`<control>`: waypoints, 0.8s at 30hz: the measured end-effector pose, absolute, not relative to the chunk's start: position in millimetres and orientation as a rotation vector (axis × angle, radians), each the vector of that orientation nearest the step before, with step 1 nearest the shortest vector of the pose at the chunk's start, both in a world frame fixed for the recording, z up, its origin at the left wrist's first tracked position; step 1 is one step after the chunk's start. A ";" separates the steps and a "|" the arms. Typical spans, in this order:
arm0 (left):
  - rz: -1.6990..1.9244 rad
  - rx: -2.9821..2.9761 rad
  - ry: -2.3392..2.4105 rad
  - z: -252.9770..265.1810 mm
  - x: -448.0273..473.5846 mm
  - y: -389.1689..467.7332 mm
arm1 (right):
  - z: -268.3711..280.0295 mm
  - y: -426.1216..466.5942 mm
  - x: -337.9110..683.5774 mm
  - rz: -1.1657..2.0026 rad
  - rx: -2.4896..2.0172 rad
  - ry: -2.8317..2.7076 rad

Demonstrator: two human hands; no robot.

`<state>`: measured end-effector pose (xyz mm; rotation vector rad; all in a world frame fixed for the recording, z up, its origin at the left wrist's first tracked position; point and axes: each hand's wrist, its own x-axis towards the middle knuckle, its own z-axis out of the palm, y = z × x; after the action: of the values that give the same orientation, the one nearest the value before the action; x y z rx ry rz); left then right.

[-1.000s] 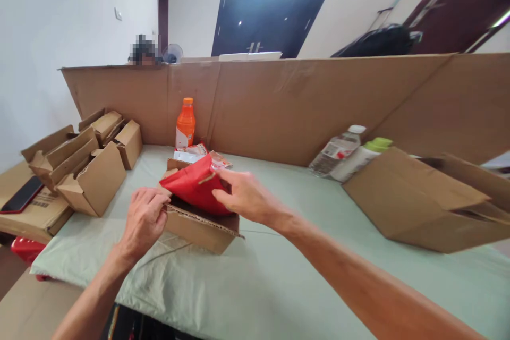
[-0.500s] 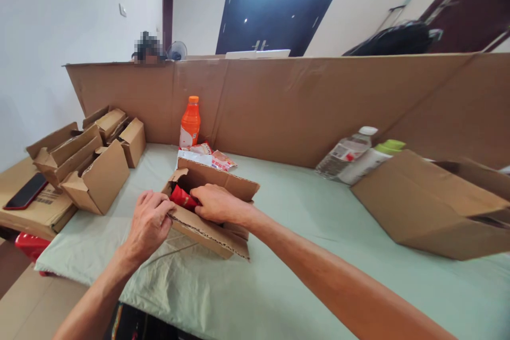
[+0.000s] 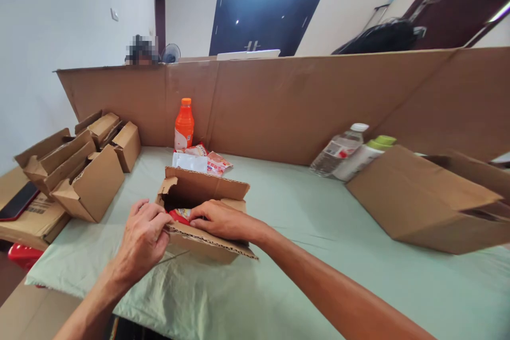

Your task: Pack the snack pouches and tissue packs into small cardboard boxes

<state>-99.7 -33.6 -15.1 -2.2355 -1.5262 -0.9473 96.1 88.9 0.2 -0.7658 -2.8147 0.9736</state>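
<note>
A small open cardboard box [image 3: 207, 241] stands on the green cloth in front of me, its flaps up. My left hand [image 3: 145, 236] grips the near flap at its left corner, fingers closed over the edge. Inside the box, my right hand [image 3: 219, 220] has its fingers closed on a red snack packet [image 3: 181, 215] with a pale printed patch. The packet's lower part is hidden by the near flap. Just behind the box lie a white packet [image 3: 190, 162] and a red-and-white packet [image 3: 218, 163].
An orange bottle [image 3: 184, 125] stands against the cardboard partition [image 3: 263, 111]. Several open boxes [image 3: 93, 186] and a phone [image 3: 19, 202] are at left. At right lie a clear bottle [image 3: 338, 151], a green-capped white bottle [image 3: 360, 162] and a larger box [image 3: 422, 202]. A person sits beyond the partition.
My right hand and the red packet have shifted within the box toward its near side, and the packet's printed patch now shows. The left hand stays on the flap. The view has turned slightly right.
</note>
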 end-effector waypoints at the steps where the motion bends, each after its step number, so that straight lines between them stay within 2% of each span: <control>1: -0.931 -2.252 -1.526 -12.4 -99.1 -35.7 | 0.0 86.3 97.2 0.987 -0.735 -2.770; 7: -0.800 -2.366 -1.510 4.5 -97.0 -40.9 | 9.5 76.6 127.0 0.888 -0.690 -1.980; 12: -0.691 -2.473 -1.509 21.1 -87.7 -33.9 | -0.4 121.9 165.0 0.735 -0.862 -1.438; 18: -0.452 -2.521 -1.578 31.2 -83.9 -15.6 | -74.6 202.9 169.8 0.986 -1.232 -1.517; 24: -0.429 -2.496 -1.527 29.9 -81.6 -4.7 | -127.3 263.8 124.8 1.016 -1.372 -1.667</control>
<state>-81.6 -4.7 29.9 -2.4960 -1.5269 -0.4295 124.8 263.8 -127.3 -1.3719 -1.6669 1.0163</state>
